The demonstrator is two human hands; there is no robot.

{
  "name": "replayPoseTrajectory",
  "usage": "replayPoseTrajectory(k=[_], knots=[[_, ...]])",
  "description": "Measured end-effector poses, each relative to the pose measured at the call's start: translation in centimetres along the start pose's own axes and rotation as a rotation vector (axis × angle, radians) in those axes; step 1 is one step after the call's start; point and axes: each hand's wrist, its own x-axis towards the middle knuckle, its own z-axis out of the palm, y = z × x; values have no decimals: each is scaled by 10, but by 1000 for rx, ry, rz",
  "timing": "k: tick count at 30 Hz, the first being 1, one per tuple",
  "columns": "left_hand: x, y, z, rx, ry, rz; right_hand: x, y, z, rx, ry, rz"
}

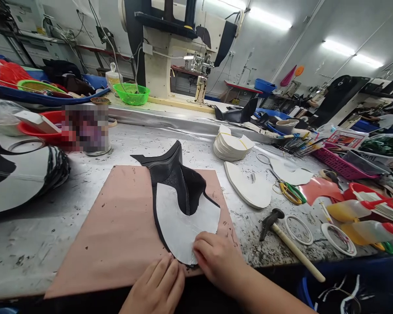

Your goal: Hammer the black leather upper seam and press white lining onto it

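Note:
A black shoe upper (163, 168) with a white lining piece (180, 218) over its toe part lies on a pinkish-brown sheet (118, 231) at the table's front edge. The fingers of my left hand (157, 285) are bent together at the upper's lower rim; its thumb is hidden. Just to the right, my right hand (221, 264) has its fingers curled and pinched on the same rim, at the lining's lower right edge. Both hands touch the upper, a short gap apart.
Stacked uppers (22, 179) lie at left. To the right are white sole-shaped pieces (249, 185), a hammer (288, 244), tape rolls (339, 239), scissors (271, 170) and glue bottles (350, 210). A sewing machine (157, 65) stands behind, near a green basket (131, 93). A blue bin (363, 283) sits below right.

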Motion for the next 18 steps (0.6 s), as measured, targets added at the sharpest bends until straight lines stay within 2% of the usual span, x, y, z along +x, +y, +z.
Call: replayPoseTrajectory(k=[3, 7, 10, 12, 15, 18], knots=[[-2, 2, 2, -24, 11, -25, -7, -3, -3, 38, 1, -81], [1, 2, 2, -41, 25, -51, -13, -11, 9, -230, 123, -270], [5, 2, 1, -33, 51, -35, -10, -12, 18, -304, 179, -303], [7, 2, 0, -31, 72, -15, -3, -9, 17, -158, 75, -223], [8, 1, 0, -15, 101, 31, 11, 1, 10, 144, -109, 64], [9, -3, 3, 21, 92, 88, 32, 15, 6, 289, -85, 299]])
